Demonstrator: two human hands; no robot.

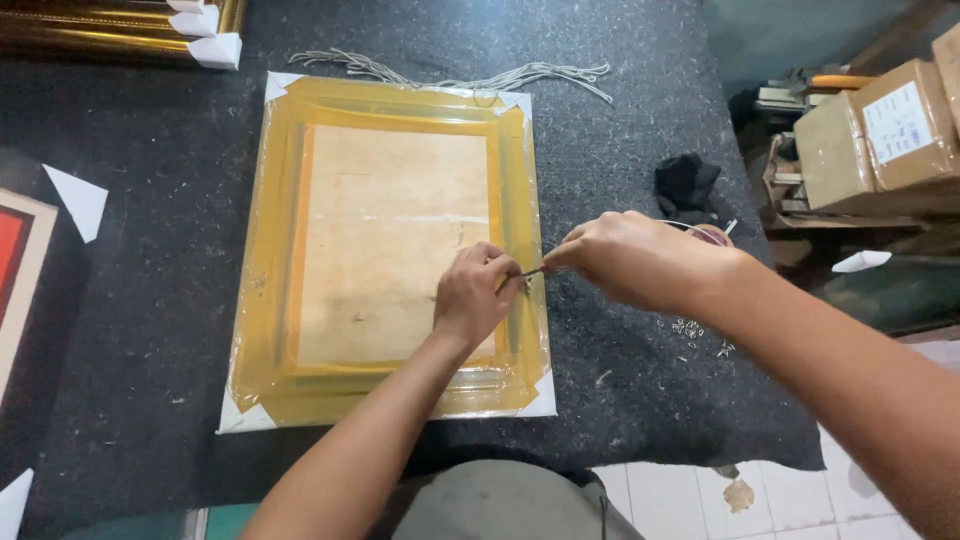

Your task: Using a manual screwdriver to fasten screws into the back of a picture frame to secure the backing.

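A thin metal piece (533, 270) is being pinched between the closed left hand (475, 295) and closed right hand (630, 258) at the right edge of the wrapped golden frame (385, 250), which is lying face-down on the dark table (150, 300).

Dark felt-covered table (150, 330), white tiled floor (800, 500), cardboard boxes (880, 140) at right

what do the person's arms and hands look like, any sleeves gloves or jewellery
Both arms are bare from the bottom edge of the picture to the wrists, with no sleeves in view. The left hand and the right hand wear no gloves. No watch, bracelet or ring shows on either, though some fingers are curled out of sight. No markings can be made out.
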